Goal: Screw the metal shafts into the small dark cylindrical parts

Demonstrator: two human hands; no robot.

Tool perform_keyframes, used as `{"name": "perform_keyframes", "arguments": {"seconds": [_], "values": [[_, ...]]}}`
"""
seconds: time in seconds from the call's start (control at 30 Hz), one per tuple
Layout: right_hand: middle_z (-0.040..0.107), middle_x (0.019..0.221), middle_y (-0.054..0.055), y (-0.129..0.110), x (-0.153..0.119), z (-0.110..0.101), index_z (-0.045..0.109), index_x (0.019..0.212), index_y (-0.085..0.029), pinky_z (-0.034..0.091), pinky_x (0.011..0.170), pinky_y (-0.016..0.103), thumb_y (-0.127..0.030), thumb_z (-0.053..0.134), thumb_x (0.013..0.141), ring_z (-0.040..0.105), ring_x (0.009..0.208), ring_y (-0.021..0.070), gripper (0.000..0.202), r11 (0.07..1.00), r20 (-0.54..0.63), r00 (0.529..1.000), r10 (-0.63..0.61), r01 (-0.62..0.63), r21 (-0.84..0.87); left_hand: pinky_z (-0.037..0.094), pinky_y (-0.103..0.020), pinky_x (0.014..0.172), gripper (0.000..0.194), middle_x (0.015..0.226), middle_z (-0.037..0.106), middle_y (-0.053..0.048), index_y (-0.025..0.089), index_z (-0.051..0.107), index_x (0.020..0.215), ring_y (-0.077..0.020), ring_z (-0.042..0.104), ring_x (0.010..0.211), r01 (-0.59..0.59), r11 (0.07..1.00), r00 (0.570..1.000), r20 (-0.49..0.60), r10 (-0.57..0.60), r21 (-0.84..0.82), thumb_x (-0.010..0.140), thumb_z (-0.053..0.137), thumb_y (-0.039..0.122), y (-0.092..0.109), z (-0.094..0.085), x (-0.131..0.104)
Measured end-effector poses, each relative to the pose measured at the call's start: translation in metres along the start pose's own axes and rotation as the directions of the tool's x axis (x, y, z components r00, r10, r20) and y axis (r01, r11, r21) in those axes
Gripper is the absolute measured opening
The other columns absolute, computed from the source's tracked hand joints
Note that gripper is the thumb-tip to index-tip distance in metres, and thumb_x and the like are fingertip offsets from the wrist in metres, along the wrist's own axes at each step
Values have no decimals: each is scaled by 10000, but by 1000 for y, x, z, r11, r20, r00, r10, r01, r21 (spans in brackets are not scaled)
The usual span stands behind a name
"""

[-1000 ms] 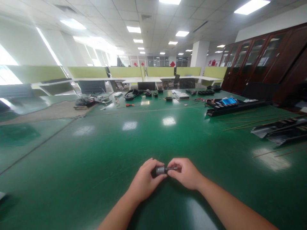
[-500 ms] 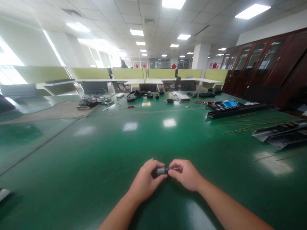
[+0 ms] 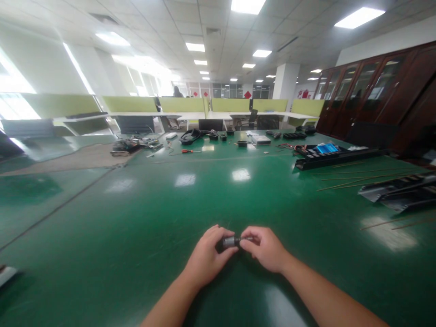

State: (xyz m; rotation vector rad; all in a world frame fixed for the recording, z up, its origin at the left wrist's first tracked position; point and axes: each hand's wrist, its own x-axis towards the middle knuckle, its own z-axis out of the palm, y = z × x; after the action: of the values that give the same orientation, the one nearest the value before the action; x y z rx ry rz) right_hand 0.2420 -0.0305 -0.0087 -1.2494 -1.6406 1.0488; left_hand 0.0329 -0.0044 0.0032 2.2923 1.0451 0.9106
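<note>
Near the front middle of the green table (image 3: 163, 218), my left hand (image 3: 208, 255) is wrapped round a small black and grey cylindrical part (image 3: 229, 242), thumb below and fingers above. The part lies roughly level, its grey band showing between the fingertips. My right hand (image 3: 265, 249) pinches a thin dark shaft-like piece at the right end of the part. Its other fingers are curled in. The two hands are close together, with only a narrow gap between their fingertips. Fine details of the part are too small to tell.
An orange screwdriver (image 3: 186, 151), a black headset-like item (image 3: 190, 136) and a white box (image 3: 261, 140) lie at the table's far side. Black channels (image 3: 335, 159) and thin rods (image 3: 354, 182) are on the right. A white-edged object (image 3: 6, 274) shows at the left edge.
</note>
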Motion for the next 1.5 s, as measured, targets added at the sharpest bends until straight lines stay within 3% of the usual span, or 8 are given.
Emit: {"name": "perform_keyframes", "arguments": {"seconds": [0.3, 1.5], "values": [[611, 642, -22, 2, 1, 0, 692, 844, -167, 398, 526, 219, -275, 632, 852, 535, 525, 118, 123, 999, -29, 999, 25, -25, 21, 516, -372, 869, 196, 991, 683, -64, 213, 652, 1021, -233, 639, 947, 6, 999, 1000, -20, -7, -35, 829, 684, 235, -1, -1, 0], [617, 657, -4, 10, 3, -6, 677, 867, -159, 398, 505, 228, -308, 633, 847, 546, 525, 128, 157, 999, -60, 998, 32, -29, 40, 473, -370, 848, 183, 975, 664, -43, 220, 636, 1023, -228, 619, 923, 49, 997, 999, -19, -50, -61, 845, 671, 251, -4, -3, 1]]}}
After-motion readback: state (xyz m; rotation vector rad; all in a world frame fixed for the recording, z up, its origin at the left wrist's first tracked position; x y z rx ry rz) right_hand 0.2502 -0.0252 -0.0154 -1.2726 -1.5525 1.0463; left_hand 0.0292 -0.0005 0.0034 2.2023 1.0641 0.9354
